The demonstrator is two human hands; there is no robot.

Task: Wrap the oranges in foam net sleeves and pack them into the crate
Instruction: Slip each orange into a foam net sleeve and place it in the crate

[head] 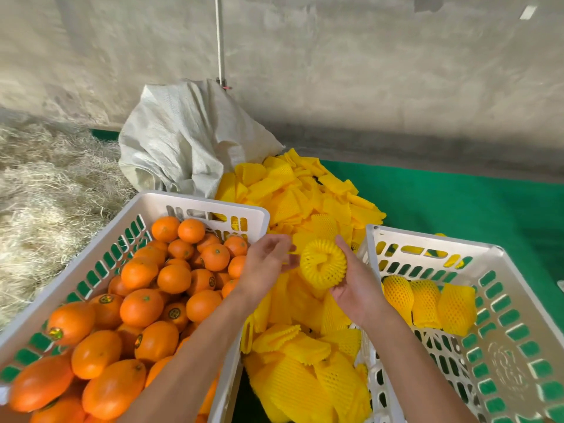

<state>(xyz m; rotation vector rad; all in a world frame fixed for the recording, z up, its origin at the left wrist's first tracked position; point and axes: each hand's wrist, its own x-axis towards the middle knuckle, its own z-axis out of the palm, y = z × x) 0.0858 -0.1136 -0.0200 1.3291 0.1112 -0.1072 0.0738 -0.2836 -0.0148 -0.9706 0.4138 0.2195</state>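
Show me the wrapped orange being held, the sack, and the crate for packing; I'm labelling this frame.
wrapped orange (323, 264): head view, on the twisted net end.
sack (183, 138): head view, on its creased front.
crate (433, 239): head view, on its far rim.

A round orange wrapped in a yellow foam net sleeve (323, 264) sits at frame centre above loose yellow foam sleeves (300, 355), between the white plastic crate of bare oranges (143, 300) lower left and the white slotted crate (500, 361) holding three wrapped oranges (427, 303) lower right.

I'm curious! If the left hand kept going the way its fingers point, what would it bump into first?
Probably the wrapped orange that the right hand holds; the left hand is already beside it.
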